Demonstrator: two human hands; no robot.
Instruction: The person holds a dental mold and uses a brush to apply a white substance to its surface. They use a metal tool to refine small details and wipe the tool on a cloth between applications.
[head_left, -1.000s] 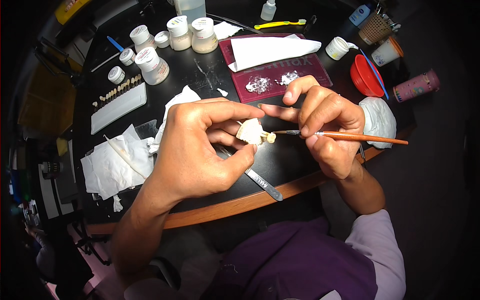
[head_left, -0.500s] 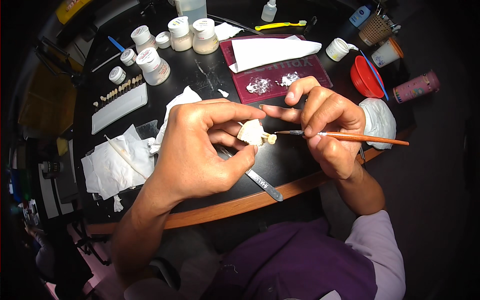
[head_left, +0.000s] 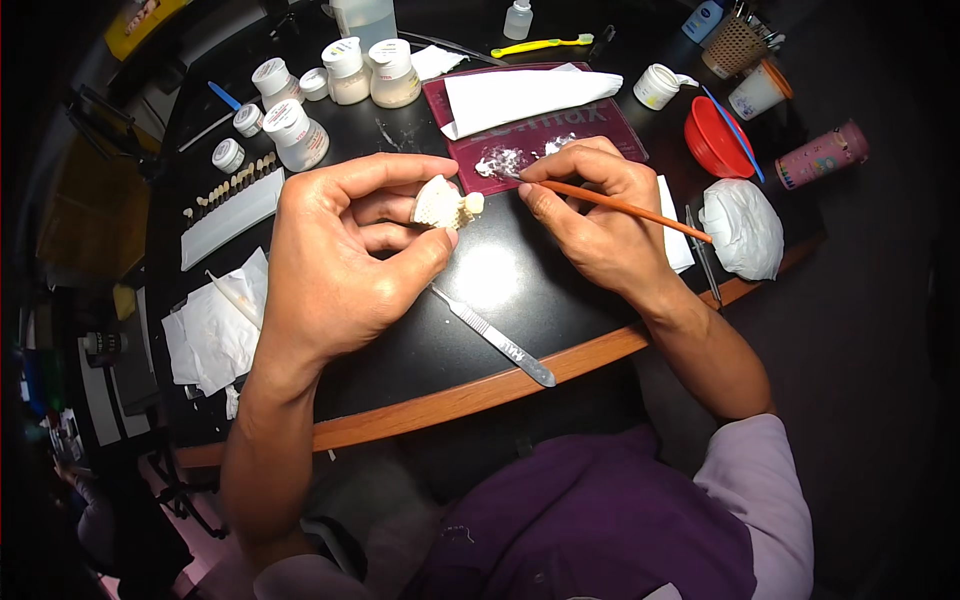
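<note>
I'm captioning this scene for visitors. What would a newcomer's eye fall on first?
Probably the small cream-coloured model piece with a tooth-like knob, pinched in the left hand near the picture's middle. Then the slim brush with an orange-brown handle in the right hand, its tip by white, pasty-looking smears on a flat dark-red slab. The bright red round bowl also stands out at the desk's right.

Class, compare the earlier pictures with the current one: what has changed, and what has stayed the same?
The right hand has carried the brush from the cream model up and left to the white material on the maroon slab. The left hand has shifted left and slightly up, with the model. Nothing was grasped or released. The metal tool and red bowl stayed put.
</note>
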